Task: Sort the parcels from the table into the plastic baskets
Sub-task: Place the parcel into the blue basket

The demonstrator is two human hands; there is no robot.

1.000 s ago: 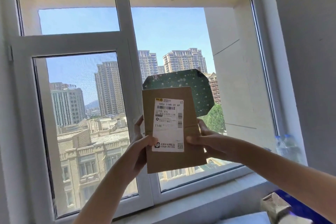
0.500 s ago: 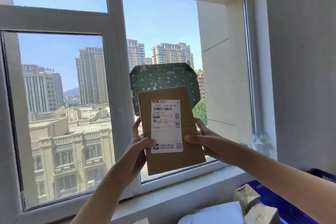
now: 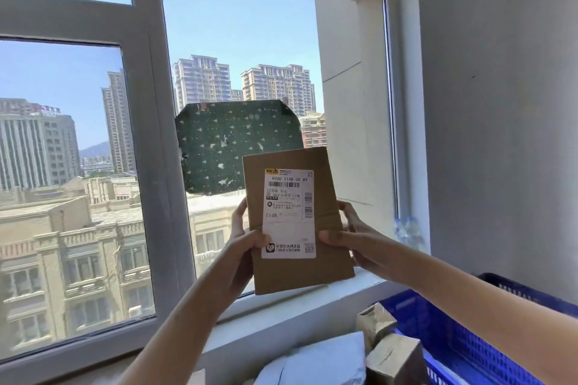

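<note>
A flat brown cardboard parcel (image 3: 297,273) with a white printed shipping label (image 3: 289,212) is held upright in the air in front of the white-framed window (image 3: 150,134), label facing the camera. The left hand (image 3: 247,248) grips its lower left edge, thumb pressed on the label's corner and fingers curled behind. The right hand (image 3: 352,242) pinches the right edge, thumb on the front and fingers behind.

The parcel hides the lower right corner of a dark green speckled sheet (image 3: 231,147) on the pane. Below right, the right forearm crosses a blue plastic mesh basket (image 3: 469,341). Two small taped brown boxes (image 3: 394,359) sit at the basket's left edge, beside a pale grey plastic mailer bag (image 3: 325,359); whether they lie inside it I cannot tell. Clear water bottles (image 3: 406,230) stand at the sill's right end.
</note>
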